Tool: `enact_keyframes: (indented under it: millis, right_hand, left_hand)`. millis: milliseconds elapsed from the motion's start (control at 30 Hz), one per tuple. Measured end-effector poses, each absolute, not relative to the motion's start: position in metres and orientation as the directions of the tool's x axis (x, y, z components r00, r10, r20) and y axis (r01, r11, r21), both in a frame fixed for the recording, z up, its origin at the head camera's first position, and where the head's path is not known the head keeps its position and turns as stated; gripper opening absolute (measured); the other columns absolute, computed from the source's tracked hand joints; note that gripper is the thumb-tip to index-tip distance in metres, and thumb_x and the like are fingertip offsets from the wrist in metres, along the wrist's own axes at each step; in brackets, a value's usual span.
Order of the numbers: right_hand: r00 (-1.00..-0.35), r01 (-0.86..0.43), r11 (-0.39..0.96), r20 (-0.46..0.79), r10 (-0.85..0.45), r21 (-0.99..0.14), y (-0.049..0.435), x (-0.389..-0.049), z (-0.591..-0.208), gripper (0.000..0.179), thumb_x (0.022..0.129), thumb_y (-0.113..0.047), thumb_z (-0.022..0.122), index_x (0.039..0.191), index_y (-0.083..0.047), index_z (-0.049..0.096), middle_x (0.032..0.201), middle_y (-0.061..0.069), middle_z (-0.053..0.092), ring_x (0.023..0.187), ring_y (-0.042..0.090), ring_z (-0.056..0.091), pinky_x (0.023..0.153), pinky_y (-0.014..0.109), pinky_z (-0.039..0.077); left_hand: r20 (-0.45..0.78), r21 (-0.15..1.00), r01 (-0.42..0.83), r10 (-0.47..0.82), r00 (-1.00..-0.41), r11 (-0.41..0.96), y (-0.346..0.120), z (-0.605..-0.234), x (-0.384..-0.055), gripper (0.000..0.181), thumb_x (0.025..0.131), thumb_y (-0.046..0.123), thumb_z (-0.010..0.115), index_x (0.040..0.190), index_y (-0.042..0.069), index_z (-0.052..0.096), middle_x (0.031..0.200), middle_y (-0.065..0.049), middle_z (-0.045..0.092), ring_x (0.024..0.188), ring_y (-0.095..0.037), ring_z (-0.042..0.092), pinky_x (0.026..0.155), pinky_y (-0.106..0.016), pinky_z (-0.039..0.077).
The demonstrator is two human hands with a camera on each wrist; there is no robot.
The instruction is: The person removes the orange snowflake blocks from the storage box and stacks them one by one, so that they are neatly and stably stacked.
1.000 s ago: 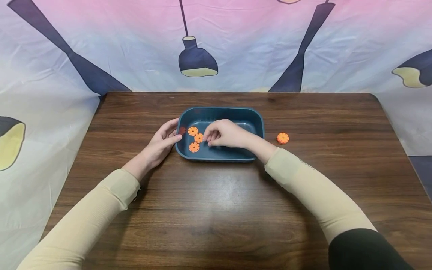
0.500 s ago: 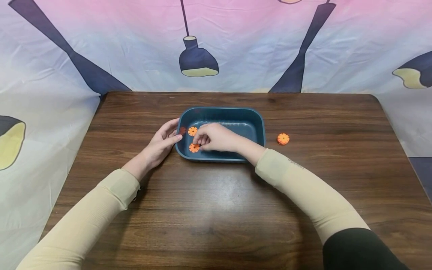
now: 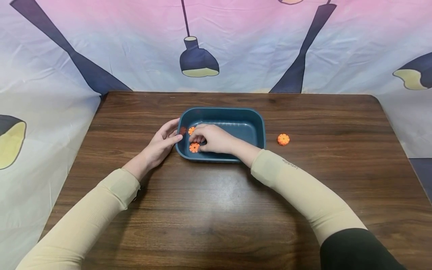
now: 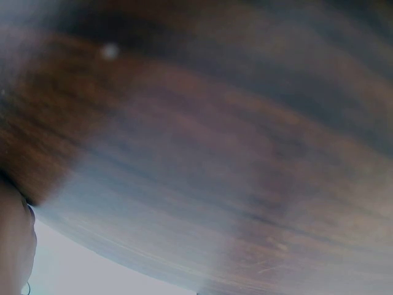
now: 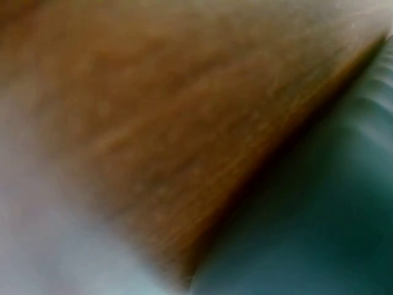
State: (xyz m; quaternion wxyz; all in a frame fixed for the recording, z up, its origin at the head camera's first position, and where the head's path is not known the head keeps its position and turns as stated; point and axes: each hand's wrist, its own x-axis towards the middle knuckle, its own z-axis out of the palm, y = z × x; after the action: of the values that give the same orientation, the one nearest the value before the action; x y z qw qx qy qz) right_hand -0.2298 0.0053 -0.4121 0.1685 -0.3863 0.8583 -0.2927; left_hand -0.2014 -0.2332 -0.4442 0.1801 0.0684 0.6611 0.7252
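Observation:
A dark teal plastic tub (image 3: 209, 160) stands on the wooden table. My left hand (image 3: 161, 145) holds its left end, thumb at the rim and the other fingers along the outside wall. My right hand (image 3: 214, 138) reaches down inside, its fingers bent over the tub's left part. Close by its fingertips lies an orange notched, flower-shaped disc (image 3: 194, 147). A second orange disc (image 3: 191, 130) shows partly behind the fingers. The spot between the two discs is covered by the right hand, and I cannot tell whether it pinches a disc there.
Right of the tub, a small stack of orange discs (image 3: 283, 139) sits on the table (image 3: 216, 210). Behind the table's far edge hangs a printed cloth (image 3: 243, 48). The tub's outer side (image 5: 295, 227) fills a corner of the blurred right wrist view.
My right hand has moved left and slightly lower inside the tub, covering the middle disc and part of the far one. The left hand and the tub stay in place.

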Motion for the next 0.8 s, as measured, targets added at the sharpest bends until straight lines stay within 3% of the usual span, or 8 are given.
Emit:
enact_keyframes:
  millis: [267,800]
  right_hand:
    - [-0.618,-0.610,0.525,-0.059,-0.784,-0.593,0.0039,-0.2318,-0.4171,0.035,0.096,-0.007,0.078,0.131,-0.010,0.074,0.129,0.007,0.069,0.115,0.020,0.066,0.103,0.032,0.055]
    - [-0.638,-0.613,0.564,-0.075,-0.766,-0.554,0.0007,-0.2280,-0.4186,0.035,0.097,-0.012,0.079,0.131,-0.013,0.073,0.135,0.004,0.068,0.121,0.019,0.064,0.109,0.035,0.052]
  left_hand:
    - [-0.147,0.984,-0.174,0.353,-0.924,-0.047,-0.2335,-0.4442,-0.2014,0.059,0.109,0.003,0.051,0.164,0.013,0.034,0.157,0.004,0.043,0.148,-0.016,0.039,0.112,-0.016,0.042]
    - [-0.146,0.983,-0.176,0.352,-0.925,-0.055,-0.2333,-0.4442,-0.2017,0.057,0.108,0.003,0.051,0.162,0.015,0.038,0.152,0.008,0.046,0.142,-0.013,0.043,0.111,-0.016,0.043]
